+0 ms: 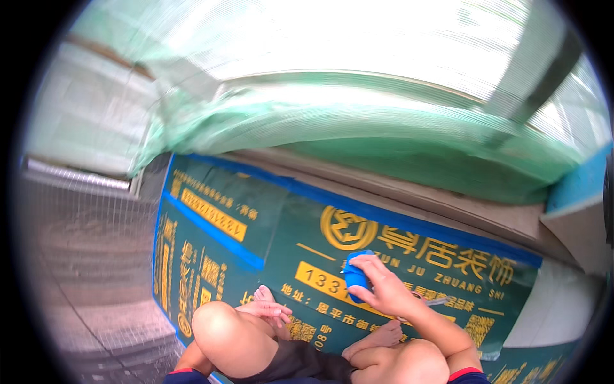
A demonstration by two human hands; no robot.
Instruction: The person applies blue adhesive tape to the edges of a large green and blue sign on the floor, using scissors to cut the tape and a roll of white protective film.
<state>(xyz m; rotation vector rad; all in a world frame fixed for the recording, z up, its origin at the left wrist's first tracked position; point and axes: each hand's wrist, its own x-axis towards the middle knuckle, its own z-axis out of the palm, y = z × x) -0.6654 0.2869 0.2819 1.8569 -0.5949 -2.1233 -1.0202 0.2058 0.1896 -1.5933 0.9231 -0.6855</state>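
My right hand (390, 291) is closed round a blue roll of tape (357, 276), held above the green floor sheet (281, 249) in front of my right knee. The thumb lies at its near side and the fingers go over the top. My left hand (267, 309) hangs past my left knee, near my left foot, with its fingers loosely stretched and nothing visible in them. Just beyond my right wrist is a thin pale object (437, 301), too blurred to name.
Blue tape strips (217, 230) run along the sheet's edges and a seam. Green translucent netting (384, 115) hangs over the ledge (409, 198) ahead. Grey tiled floor (96, 256) lies to the left. At the right stands a blue-and-white panel (579, 185).
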